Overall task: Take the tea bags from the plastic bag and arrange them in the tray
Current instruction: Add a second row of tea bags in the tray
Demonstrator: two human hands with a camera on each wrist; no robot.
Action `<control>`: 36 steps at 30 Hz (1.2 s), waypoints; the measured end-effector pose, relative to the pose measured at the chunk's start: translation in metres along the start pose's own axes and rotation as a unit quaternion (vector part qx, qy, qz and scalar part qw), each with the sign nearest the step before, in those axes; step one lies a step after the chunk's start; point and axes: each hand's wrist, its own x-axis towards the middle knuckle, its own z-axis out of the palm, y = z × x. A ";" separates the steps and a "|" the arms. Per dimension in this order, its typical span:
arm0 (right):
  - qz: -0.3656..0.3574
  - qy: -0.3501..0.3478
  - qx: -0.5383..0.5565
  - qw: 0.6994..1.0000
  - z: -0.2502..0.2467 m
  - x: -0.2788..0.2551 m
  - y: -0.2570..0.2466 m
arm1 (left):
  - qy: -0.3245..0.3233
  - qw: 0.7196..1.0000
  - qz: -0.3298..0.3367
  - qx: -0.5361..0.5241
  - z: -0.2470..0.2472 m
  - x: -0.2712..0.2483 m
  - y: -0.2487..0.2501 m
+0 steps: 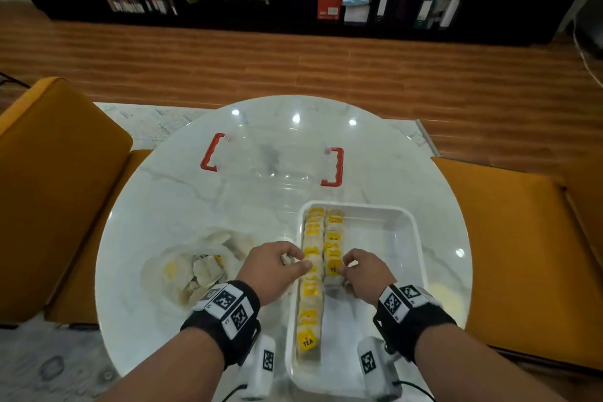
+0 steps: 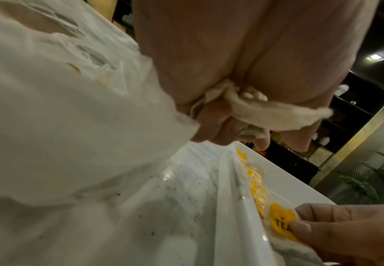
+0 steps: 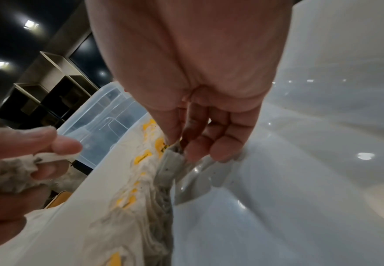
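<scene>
The tray [image 1: 411, 225] sits on the table [image 1: 156, 192] toward its right edge, reaching to the near edge. Along the tray's left wall one row of tea bags [image 1: 310, 290] runs from the far wall to close to the near wall; judged by its span, this row is complete or nearly so. A second row [image 1: 333, 238] lies touching it on the right, starting at the far wall and ending about halfway down the tray. The rest of the tray floor, to the right of the rows, holds no bags.

The right hand [image 1: 365, 274] pinches a bag with a yellow TEA label [image 2: 281, 223] between thumb and fingertip at the near end of the second row (the bag appears to be going in upright, edge down). The left hand [image 1: 277, 268] hovers over the tray's left wall with its fingers curled around spare bags [image 2: 250, 109]; their count cannot be read.

The plastic bag [image 1: 195, 268] lies crumpled on the table just left of the tray, near the left wrist. Several tea bags show through it, so the supply is not exhausted.

Assessment: the task is somewhat under half done. Remaining: finish the second row, place the bags held in the left hand, then empty the plastic bag into further rows. A clear box with red handles [image 1: 272, 160] stands beyond the tray, toward the far edge.
</scene>
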 end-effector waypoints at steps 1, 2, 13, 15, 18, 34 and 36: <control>0.001 0.005 0.002 1.000 0.002 0.001 0.000 | -0.001 1.000 -0.001 0.000 0.000 0.000 -0.001; 0.000 0.012 0.000 1.000 0.005 0.001 0.000 | -0.001 1.000 -0.002 0.000 0.001 0.001 -0.002; 0.014 0.062 -0.031 0.998 0.011 0.005 -0.007 | -0.011 1.000 -0.008 -0.016 0.003 -0.001 -0.007; 0.010 0.066 -0.036 0.997 0.012 0.004 -0.008 | -0.012 1.000 -0.010 -0.015 0.003 -0.001 -0.008; -0.009 0.069 -0.059 0.996 0.012 0.002 -0.010 | -0.012 1.000 -0.008 -0.021 0.002 -0.001 -0.007; -0.217 0.016 -0.001 0.976 -0.013 -0.030 -0.053 | 0.019 0.819 -0.198 -0.538 -0.007 -0.011 0.021; -0.287 -0.025 -0.025 0.957 -0.016 -0.040 -0.063 | 0.010 0.799 -0.203 -0.566 -0.009 -0.012 0.025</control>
